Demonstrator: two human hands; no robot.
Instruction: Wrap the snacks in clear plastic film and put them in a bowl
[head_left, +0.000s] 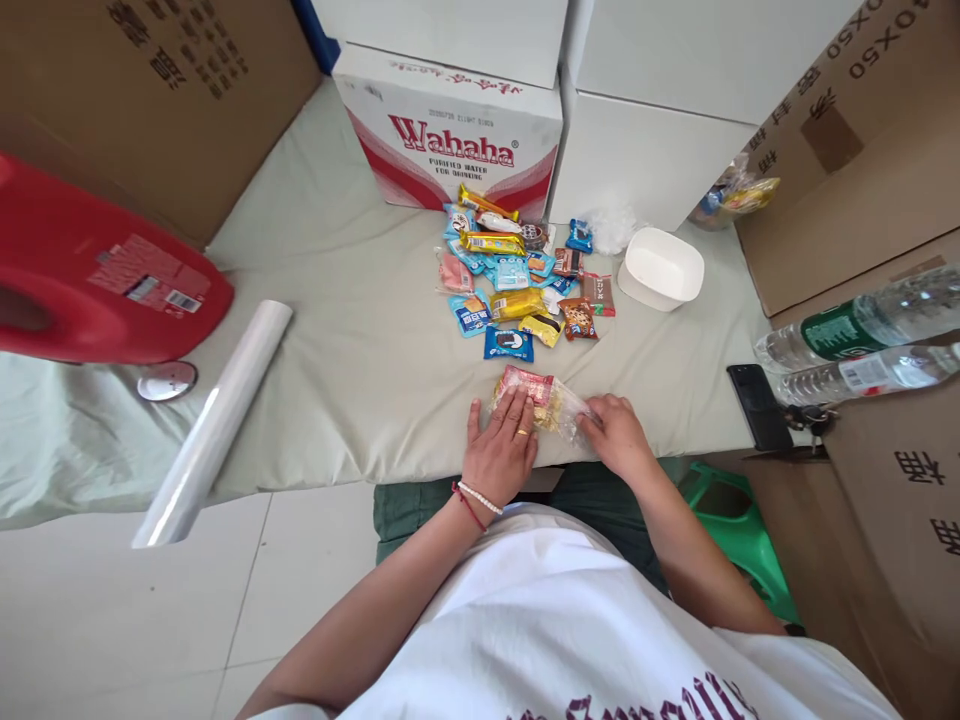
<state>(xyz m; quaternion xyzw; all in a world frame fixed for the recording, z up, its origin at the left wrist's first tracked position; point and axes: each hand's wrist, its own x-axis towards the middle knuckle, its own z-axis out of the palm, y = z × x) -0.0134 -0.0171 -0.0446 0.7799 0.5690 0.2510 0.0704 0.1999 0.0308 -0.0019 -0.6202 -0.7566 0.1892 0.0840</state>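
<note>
A clear plastic bag [553, 412] with yellowish contents and a red-and-pink label lies near the table's front edge. My left hand [504, 440] rests flat on its left part, fingers stretched out over the label. At the other end, my right hand [619, 435] is closed, pinching the loose clear end of the bag between thumb and fingers. Just beyond my hands lies a loose heap of small wrapped snacks [511, 272] in blue, yellow, brown and pink. The nearest of these is a dark-blue packet [508, 345].
A white bowl [660, 268] stands right of the snacks, beside crumpled clear plastic [611, 228]. Leftward are a plastic-film roll [217, 420], a round badge [166, 381] and a red jug [112, 270]. A phone [759, 407], keys and bottles [840, 330] lie rightward. A Wahaha carton [457, 140] stands behind.
</note>
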